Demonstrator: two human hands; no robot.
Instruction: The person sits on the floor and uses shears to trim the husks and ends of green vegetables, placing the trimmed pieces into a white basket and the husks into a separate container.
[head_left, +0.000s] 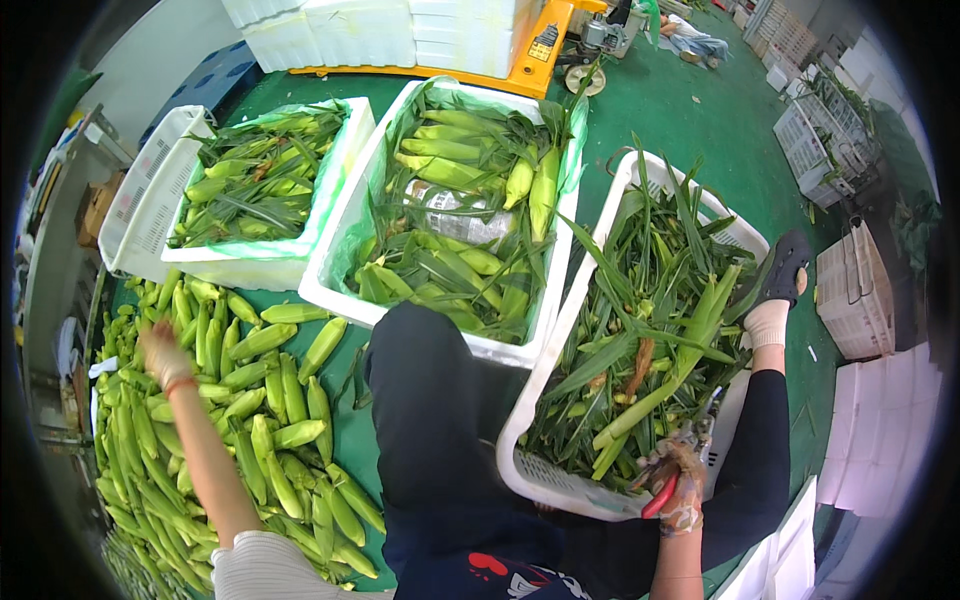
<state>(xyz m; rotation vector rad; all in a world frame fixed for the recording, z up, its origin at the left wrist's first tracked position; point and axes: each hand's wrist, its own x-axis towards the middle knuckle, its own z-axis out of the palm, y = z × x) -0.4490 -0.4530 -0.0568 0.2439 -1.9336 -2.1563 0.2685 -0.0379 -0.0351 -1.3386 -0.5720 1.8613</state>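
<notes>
My left hand (163, 354), blurred, is over the upper left of a large pile of green corn ears in their husks (247, 405) on the floor; whether it holds an ear cannot be told. My gloved right hand (673, 480) grips red-handled pruning shears (661, 496) at the near right end of a white plastic basket (559, 352). The basket is heaped with cut corn leaves and stalks (615, 300). Ahead of my knee stands a foam box (345, 225) lined with green film, holding husked ears around a wrapped silvery bottle-like object (465, 214).
A second foam box (240, 259) of corn stands at the left beside an upright white crate (142, 195). Behind are a yellow pallet jack (532, 60) and stacked foam boxes (360, 34). Crates (855, 285) line the right; a person (694, 37) lies far back.
</notes>
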